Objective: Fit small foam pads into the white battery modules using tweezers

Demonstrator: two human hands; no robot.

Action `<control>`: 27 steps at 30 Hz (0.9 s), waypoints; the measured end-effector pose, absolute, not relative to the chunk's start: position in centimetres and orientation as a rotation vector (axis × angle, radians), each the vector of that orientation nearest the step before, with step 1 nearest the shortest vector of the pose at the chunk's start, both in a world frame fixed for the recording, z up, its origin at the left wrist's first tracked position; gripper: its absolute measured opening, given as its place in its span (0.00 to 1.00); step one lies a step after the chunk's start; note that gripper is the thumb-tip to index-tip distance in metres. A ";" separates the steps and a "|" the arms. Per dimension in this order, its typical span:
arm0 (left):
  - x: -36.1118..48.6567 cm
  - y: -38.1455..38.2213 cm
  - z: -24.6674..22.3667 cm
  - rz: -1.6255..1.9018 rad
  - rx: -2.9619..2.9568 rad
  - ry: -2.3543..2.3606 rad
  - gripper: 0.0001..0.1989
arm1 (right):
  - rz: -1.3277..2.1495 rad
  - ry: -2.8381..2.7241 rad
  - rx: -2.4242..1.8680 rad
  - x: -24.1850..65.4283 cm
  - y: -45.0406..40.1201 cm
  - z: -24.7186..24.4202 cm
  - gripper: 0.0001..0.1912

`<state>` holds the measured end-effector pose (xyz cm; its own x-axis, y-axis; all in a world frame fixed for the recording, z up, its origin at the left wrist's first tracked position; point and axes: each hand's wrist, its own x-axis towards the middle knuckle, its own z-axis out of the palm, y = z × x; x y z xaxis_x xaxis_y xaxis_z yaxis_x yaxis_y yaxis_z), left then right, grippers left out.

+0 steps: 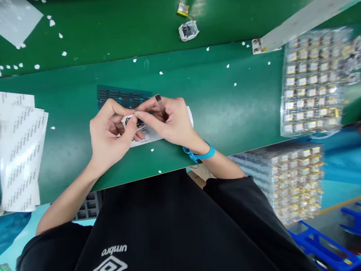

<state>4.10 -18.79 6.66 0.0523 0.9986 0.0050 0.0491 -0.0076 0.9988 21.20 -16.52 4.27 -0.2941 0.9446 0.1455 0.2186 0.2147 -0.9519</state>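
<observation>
At the middle of the green table, near its front edge, both hands meet over a small white-cased part. Left hand: grip pinched on the part's left end, thumb on top, fingers curled below. Right hand: thumb and forefinger pinch the part's right end, and a slim dark tool stands out of the same hand, its tip pointing away from the person, slightly tilted. Part's long axis runs roughly left to right, across the view; dark face up; finer detail too small to tell. Beneath the hands lies a white label sheet, flat on the table, long axis also left to right. Just beyond the hands, a dark blue sheet of strips, touching or nearly touching the fingertips; cannot tell which. Blue wrist strap on the right wrist. Far left: stack of white printed sheets, fanned. Right: clear blister tray of small parts, with more stacked trays below the table edge. Beyond, a loose small unit with a yellow cell.
</observation>
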 end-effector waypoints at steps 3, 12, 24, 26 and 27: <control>3.8 -18.9 6.8 1.131 1.295 1.185 0.17 | 1.250 -1.587 -1.003 21.3 -16.1 4.4 0.25; 2.6 -19.9 4.9 0.954 1.367 1.301 0.04 | 1.224 -1.848 -1.079 24.4 -13.9 5.4 0.34; 3.0 -20.3 2.5 0.993 1.219 1.373 0.10 | 1.623 -1.502 -1.141 25.2 -12.9 2.9 0.33; 2.9 -20.2 2.5 0.998 1.243 1.384 0.13 | 1.697 -1.444 -1.138 25.2 -12.7 2.8 0.32; 2.9 -20.2 2.4 1.002 1.256 1.388 0.14 | 1.730 -1.425 -1.138 25.2 -12.7 2.8 0.32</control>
<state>2.93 -20.21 2.44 0.0088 0.9913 -0.1311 0.1881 0.1271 0.9739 25.22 -12.69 2.81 -0.4383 0.8686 -0.2310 0.0599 -0.2282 -0.9718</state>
